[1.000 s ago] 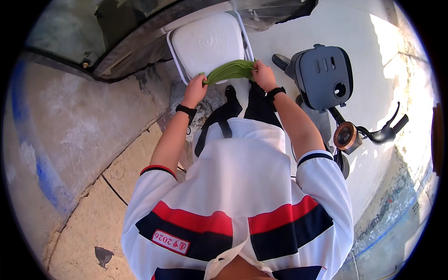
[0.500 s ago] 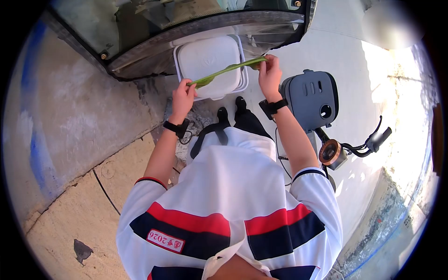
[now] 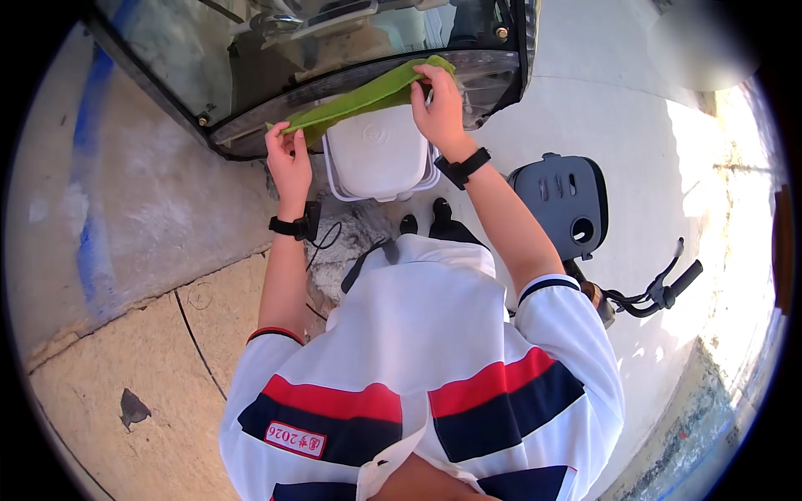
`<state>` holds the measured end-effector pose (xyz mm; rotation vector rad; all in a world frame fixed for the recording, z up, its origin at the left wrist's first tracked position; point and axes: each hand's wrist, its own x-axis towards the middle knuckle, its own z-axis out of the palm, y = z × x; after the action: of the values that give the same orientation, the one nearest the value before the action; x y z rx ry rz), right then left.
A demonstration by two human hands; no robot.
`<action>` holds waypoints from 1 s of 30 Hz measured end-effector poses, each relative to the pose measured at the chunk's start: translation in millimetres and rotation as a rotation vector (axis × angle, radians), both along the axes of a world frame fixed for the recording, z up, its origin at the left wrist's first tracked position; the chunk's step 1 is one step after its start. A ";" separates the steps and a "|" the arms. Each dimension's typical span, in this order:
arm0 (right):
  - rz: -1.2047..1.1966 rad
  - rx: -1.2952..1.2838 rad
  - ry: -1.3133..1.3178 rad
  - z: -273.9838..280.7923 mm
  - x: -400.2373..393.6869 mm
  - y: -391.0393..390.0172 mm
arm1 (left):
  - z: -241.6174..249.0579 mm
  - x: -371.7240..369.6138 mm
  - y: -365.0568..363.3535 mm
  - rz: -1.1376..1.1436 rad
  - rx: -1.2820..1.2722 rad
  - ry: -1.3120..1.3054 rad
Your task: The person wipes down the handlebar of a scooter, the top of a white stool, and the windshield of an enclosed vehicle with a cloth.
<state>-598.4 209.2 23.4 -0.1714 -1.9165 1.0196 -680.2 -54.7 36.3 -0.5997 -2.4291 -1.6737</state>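
A green cloth is stretched between my two hands along its top edge, tilted up toward the right. My left hand pinches its left end between thumb and fingers. Around the right end, the fingers of my right hand are closed. Behind the cloth is the lower edge of a vehicle's windshield. Just below the cloth, on the ground, a white lidded bucket shows its pale lid and handle; the cloth covers part of its far side.
To the right stands a scooter with a grey front panel and a black handlebar grip. A concrete wall is on the left. A black cable runs along the tan floor slab.
Both hands have moved up and left with the cloth, from over the bucket to the windshield's lower edge. The cloth now hangs wider open, showing more of its face.
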 end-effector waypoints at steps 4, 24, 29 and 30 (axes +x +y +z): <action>-0.061 0.027 0.003 -2.5 12.7 16.5 | 7.6 7.4 21.8 0.007 -0.119 0.052; -0.263 0.155 -0.024 -0.3 38.9 50.3 | 17.5 20.8 93.4 -0.221 -0.437 0.495; -0.181 0.245 -0.018 7.1 17.4 24.4 | 15.5 6.7 62.7 -0.153 -0.429 0.459; -0.133 0.253 -0.052 6.5 14.0 18.0 | 14.4 2.9 54.5 -0.128 -0.432 0.463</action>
<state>-584.4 227.1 29.9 -0.1784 -2.0325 0.6837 -677.3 -0.2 50.8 -1.0791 -2.4288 -0.8935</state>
